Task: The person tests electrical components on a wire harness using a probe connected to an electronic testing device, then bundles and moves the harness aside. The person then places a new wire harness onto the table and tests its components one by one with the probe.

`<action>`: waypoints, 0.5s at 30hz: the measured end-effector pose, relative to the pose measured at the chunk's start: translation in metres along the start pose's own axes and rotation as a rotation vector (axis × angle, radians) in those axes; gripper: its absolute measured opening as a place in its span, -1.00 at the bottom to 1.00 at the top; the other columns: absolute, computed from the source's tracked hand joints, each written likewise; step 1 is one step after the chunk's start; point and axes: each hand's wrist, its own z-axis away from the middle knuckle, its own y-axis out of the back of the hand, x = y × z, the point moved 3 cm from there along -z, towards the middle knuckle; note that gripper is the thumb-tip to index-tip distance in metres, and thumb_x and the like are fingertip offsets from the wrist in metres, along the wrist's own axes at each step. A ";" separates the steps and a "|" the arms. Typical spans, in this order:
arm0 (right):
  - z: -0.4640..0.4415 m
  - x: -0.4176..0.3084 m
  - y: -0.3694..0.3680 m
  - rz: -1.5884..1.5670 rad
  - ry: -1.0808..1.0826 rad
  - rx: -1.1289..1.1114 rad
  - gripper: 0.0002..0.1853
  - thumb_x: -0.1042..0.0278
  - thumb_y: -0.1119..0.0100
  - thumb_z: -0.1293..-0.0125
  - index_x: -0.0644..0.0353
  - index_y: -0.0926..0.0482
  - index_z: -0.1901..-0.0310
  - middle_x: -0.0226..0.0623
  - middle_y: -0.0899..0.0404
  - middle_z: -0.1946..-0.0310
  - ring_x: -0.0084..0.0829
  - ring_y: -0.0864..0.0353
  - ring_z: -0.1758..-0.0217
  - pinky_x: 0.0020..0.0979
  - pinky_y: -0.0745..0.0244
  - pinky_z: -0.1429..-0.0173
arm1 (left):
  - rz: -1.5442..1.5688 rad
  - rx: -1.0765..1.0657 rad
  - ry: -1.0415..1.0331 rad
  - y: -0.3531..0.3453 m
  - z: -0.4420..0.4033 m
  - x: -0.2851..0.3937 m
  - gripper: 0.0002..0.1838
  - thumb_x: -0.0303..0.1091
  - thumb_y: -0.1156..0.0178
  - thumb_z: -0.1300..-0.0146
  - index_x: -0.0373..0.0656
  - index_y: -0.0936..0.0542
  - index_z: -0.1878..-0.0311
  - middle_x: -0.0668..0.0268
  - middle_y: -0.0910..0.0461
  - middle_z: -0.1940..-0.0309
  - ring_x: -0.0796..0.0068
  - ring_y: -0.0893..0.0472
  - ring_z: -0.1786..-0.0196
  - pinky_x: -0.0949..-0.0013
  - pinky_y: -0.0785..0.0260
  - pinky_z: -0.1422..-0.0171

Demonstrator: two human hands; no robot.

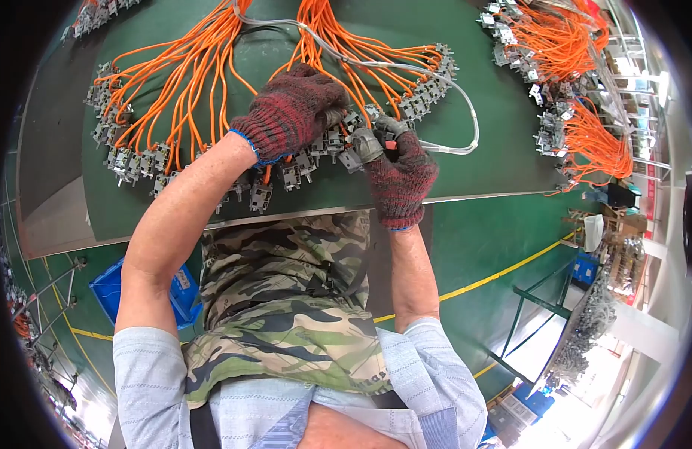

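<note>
Left hand: While its palm faces down, the left hand (297,105), in a red-and-grey knitted glove, reaches over the orange cables (226,37), its fingers curled in among the grey connectors (290,176); whether they grip anything, the view does not tell.
Right hand: The right hand (402,179), gloved alike, is beside the left, thumb and forefinger bent towards each other, a narrow gap between them; a small part with a red patch shows there, but whether it is pinched cannot be told.
Grey connectors: They lie on the worktop (503,161) at the cable ends, in a curved row that dips towards the near edge; the 2 hands meet over this row, right of its lowest point.
Orange cables: 2 bundles come in at the top and fan out towards the person.
Clear tube: The clear tube (474,135) crosses over the right bundle and loops back towards the right hand.
Far right: More orange cabling (596,146) with grey ends lies near the right end of the worktop.
Clothing: The person wears a camouflage apron (286,337) over a pale blue shirt (147,367).
Floor: A blue crate (183,299) sits below, beyond the left forearm; a yellow line (503,275) crosses the green floor (465,239).
</note>
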 end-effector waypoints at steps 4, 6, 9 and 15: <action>-0.001 0.000 0.002 0.100 0.058 -0.045 -0.65 0.24 -0.58 -0.34 0.20 -0.79 -0.07 -0.28 -0.81 0.37 -0.53 -0.76 0.36 -0.37 -0.67 0.20 | 0.006 -0.013 0.004 0.000 0.000 0.000 -0.78 -0.17 -0.36 -0.39 0.05 -0.73 -0.04 0.33 -0.74 -0.01 0.09 -0.62 -0.23 -0.01 -0.52 -0.33; -0.002 -0.001 0.004 0.108 0.045 -0.053 -0.65 0.25 -0.58 -0.33 0.21 -0.78 -0.07 -0.27 -0.81 0.36 -0.52 -0.77 0.35 -0.37 -0.68 0.18 | 0.008 -0.012 0.013 0.003 0.000 0.002 -0.78 -0.17 -0.36 -0.39 0.05 -0.73 -0.03 0.34 -0.74 -0.01 0.09 -0.62 -0.23 -0.01 -0.52 -0.33; 0.004 0.003 -0.003 -0.074 0.036 -0.025 -0.63 0.26 -0.60 -0.32 0.22 -0.78 -0.08 -0.25 -0.82 0.34 -0.50 -0.79 0.33 -0.38 -0.69 0.16 | -0.004 -0.064 0.072 0.006 -0.001 0.005 -0.76 -0.27 -0.41 -0.31 0.04 -0.74 -0.04 0.32 -0.72 -0.05 0.10 -0.60 -0.26 0.03 -0.49 -0.39; 0.019 -0.004 -0.011 -0.020 0.111 -0.048 -0.57 0.31 -0.65 -0.22 0.22 -0.75 -0.09 -0.25 -0.85 0.29 -0.47 -0.81 0.31 -0.37 -0.70 0.12 | -0.020 -0.052 0.027 0.005 -0.001 0.004 -0.74 -0.22 -0.40 -0.33 0.02 -0.73 -0.04 0.31 -0.70 -0.05 0.09 -0.60 -0.23 0.03 -0.49 -0.37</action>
